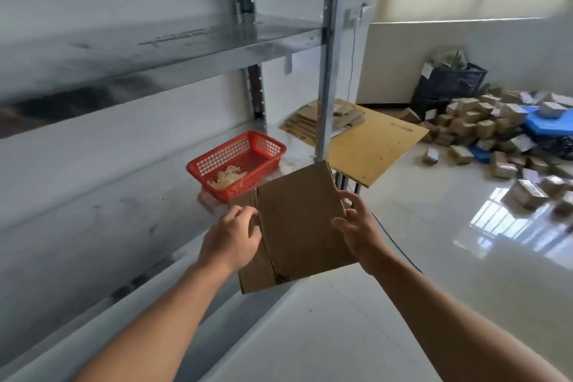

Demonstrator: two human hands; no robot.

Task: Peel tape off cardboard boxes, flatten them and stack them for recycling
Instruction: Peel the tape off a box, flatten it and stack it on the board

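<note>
A flattened brown cardboard box [297, 226] is held in the air in front of the metal shelf, tilted, with a crease down its left part. My left hand [232, 239] grips its left edge, fingers curled over the flap. At the right edge my right hand [356, 226] holds it, thumb on the near face and fingers spread behind. A stack of flattened cardboard [322, 121] lies on the far wooden table [381, 146].
A red plastic basket [238, 161] with peeled tape scraps sits on the steel shelf [93, 257]. A steel upright [328, 71] stands just behind the box. A pile of small taped boxes [483, 130] and a dark crate [449, 84] cover the floor at right.
</note>
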